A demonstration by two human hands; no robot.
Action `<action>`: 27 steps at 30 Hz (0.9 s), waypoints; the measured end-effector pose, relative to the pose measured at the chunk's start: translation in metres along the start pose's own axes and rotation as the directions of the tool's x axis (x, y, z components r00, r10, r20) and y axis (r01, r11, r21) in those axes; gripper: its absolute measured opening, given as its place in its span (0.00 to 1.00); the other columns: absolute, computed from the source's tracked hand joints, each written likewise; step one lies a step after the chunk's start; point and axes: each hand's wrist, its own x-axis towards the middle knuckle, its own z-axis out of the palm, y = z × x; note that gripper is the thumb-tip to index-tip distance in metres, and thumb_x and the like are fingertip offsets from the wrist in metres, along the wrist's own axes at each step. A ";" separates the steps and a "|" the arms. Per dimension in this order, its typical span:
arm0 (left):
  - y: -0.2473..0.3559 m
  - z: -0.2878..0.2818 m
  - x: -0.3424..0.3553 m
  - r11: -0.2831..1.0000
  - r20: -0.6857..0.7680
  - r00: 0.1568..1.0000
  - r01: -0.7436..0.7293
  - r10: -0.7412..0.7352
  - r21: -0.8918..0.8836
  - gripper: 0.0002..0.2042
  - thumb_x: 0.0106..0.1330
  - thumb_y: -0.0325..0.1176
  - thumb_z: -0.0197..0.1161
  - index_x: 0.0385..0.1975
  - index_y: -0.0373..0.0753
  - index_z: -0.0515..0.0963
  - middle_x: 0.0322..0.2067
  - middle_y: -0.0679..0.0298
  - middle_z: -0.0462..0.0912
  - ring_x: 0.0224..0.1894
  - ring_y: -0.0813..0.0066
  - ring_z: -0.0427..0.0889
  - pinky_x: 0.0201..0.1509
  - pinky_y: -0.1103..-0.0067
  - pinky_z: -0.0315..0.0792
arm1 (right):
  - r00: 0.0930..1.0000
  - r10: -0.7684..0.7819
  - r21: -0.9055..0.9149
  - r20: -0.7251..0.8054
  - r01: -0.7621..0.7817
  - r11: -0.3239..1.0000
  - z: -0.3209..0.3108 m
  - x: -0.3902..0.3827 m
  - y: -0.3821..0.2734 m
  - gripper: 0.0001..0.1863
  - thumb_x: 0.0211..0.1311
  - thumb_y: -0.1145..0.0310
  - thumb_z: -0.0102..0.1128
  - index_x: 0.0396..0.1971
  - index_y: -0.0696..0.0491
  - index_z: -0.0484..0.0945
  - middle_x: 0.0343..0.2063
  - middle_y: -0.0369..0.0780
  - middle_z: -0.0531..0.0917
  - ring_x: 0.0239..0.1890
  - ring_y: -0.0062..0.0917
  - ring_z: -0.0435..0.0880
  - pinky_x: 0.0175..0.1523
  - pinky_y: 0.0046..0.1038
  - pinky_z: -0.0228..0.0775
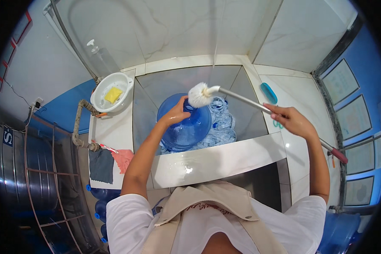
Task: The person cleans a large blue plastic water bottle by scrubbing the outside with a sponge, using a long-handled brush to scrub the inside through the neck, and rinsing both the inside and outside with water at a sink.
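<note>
A large blue water jug point(180, 132) stands tilted in the grey-walled sink point(147, 114), its neck toward me. My left hand point(176, 113) grips the jug at its neck, thumb and fingers on either side. My right hand point(293, 120) is closed round the metal handle of a long brush point(245, 99). Its round white bristle head is just above the jug's mouth, near my left fingertips; whether it touches the rim I cannot tell. Heaped in the sink behind and beside the jug are crumpled blue-and-white plastic pieces point(224, 122).
A white basin point(99, 98) with a yellow sponge point(113, 95) sits on the left ledge, near a clear pump bottle point(103, 59). Grey point(100, 166) and pink cloths point(123, 159) lie closer. On the right ledge is a teal scrub brush point(269, 93). Several blue jugs point(102, 194) stand below left.
</note>
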 end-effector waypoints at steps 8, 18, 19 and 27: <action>0.098 -0.018 0.023 0.908 -0.016 0.908 -0.418 0.419 0.034 0.18 0.62 0.41 0.41 0.45 0.38 0.70 0.46 0.54 0.70 0.48 0.69 0.68 0.51 0.73 0.61 | 0.971 -0.208 -0.398 0.120 0.239 0.886 -0.020 0.009 -0.067 0.18 0.57 0.68 0.46 0.49 0.44 0.69 0.17 0.45 0.76 0.17 0.37 0.73 0.29 0.33 0.65; 0.119 0.009 0.021 0.915 -0.057 0.928 -0.351 0.368 0.200 0.26 0.61 0.55 0.42 0.19 0.36 0.74 0.11 0.57 0.69 0.15 0.63 0.67 0.20 0.74 0.63 | 0.860 -0.255 -0.500 0.443 0.473 0.725 -0.056 0.086 -0.121 0.19 0.54 0.70 0.48 0.49 0.46 0.69 0.21 0.45 0.78 0.22 0.37 0.76 0.31 0.33 0.66; 0.114 0.013 0.021 0.914 -0.105 0.922 -0.345 0.373 0.215 0.26 0.60 0.56 0.42 0.19 0.38 0.75 0.12 0.56 0.71 0.15 0.61 0.68 0.20 0.73 0.63 | 0.838 -0.288 -0.452 0.463 0.503 0.737 -0.055 0.092 -0.114 0.19 0.54 0.70 0.48 0.49 0.46 0.69 0.21 0.45 0.78 0.22 0.37 0.76 0.31 0.32 0.66; 0.072 0.021 0.014 0.827 -0.096 0.875 -0.406 0.475 0.390 0.16 0.60 0.49 0.46 0.24 0.47 0.78 0.15 0.58 0.74 0.18 0.59 0.72 0.21 0.71 0.65 | 0.893 -0.234 -0.540 0.385 0.424 0.727 -0.003 0.071 -0.100 0.21 0.52 0.72 0.48 0.49 0.47 0.69 0.22 0.45 0.78 0.23 0.36 0.76 0.31 0.34 0.67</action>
